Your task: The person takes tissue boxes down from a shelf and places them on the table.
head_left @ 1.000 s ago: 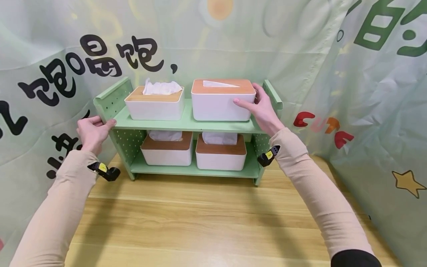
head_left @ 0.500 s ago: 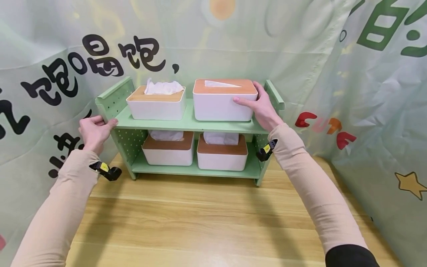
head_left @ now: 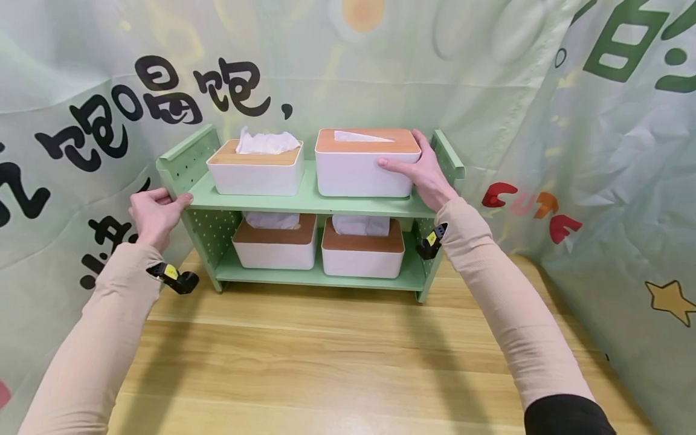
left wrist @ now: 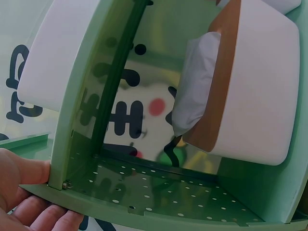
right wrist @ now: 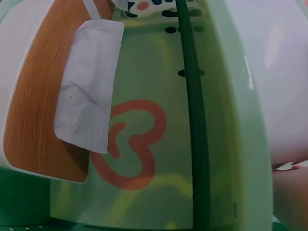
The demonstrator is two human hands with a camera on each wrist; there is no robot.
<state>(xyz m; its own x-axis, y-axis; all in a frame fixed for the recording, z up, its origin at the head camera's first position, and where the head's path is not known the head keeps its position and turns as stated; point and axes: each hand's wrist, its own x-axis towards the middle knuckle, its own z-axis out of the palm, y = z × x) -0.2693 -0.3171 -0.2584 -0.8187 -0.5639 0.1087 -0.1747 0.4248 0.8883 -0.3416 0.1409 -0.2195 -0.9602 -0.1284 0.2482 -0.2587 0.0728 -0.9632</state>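
Note:
A green two-tier shelf rack (head_left: 304,204) stands on a wooden table. My left hand (head_left: 154,217) grips the rack's left side; in the left wrist view its thumb (left wrist: 33,171) lies at the front corner and its fingers curl round the perforated side panel (left wrist: 159,192). On the upper tier, at the right, is a tall white tissue box (head_left: 363,175) with a wood-look lid. My right hand (head_left: 426,172) holds this box by its right end, thumb on the front face, other fingers partly hidden behind. Another tissue box (head_left: 258,180) with tissue sticking out sits upper left.
Two tissue boxes with brown lids, one at the left (head_left: 276,254) and one at the right (head_left: 362,261), stand on the lower tier. A printed fabric backdrop (head_left: 375,90) rises behind the rack. Wooden table surface (head_left: 304,362) extends in front.
The head view has shifted slightly. My right forearm and wrist have moved a little to the left, while both hands keep their holds and the boxes stay in place on the rack.

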